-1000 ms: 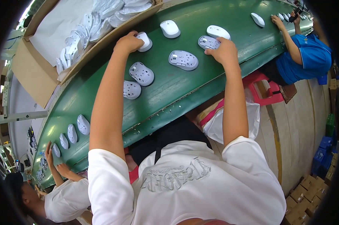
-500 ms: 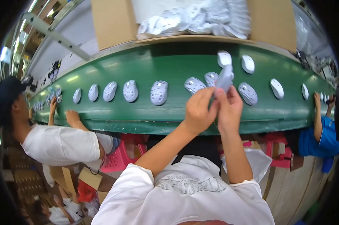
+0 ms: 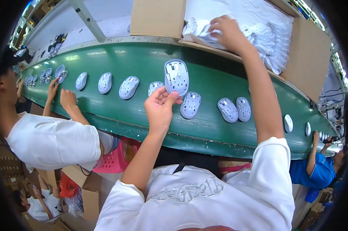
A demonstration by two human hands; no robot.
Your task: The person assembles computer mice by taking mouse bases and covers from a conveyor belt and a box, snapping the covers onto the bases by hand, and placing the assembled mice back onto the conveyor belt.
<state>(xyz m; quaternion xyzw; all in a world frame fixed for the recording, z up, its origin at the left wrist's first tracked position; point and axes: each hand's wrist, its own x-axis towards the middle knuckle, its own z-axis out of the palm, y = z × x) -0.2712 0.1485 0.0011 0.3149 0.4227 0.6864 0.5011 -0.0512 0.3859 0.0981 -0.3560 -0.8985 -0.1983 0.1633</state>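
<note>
Between the thumb and fingers of my left hand point(image 3: 161, 106), a grey computer mouse body point(image 3: 176, 77) is held up above the green belt, its side with small holes toward me. My right hand point(image 3: 228, 32) reaches over the far cardboard box, fingers apart and curved downward among white mouse cover pieces point(image 3: 268, 44). Motion blurs the pieces under its fingertips, so contact is hard to judge. On the belt near my left hand lie more mouse bodies, one point(image 3: 190, 104) just right of it and another point(image 3: 155, 87) partly hidden behind it. A pair point(image 3: 228, 110) rests further right.
The green belt point(image 3: 216, 90) runs across in front of me. The cardboard box point(image 3: 156, 19) stands along its far edge. At left a person in a white shirt point(image 3: 58, 140) handles mouse parts; at right sits a person in blue point(image 3: 311, 169). Pink stools point(image 3: 114, 159) stand below the belt.
Both hands were together on a mouse. Now my left hand alone holds a mouse body further left, and my right hand has moved away to the box. The view has turned.
</note>
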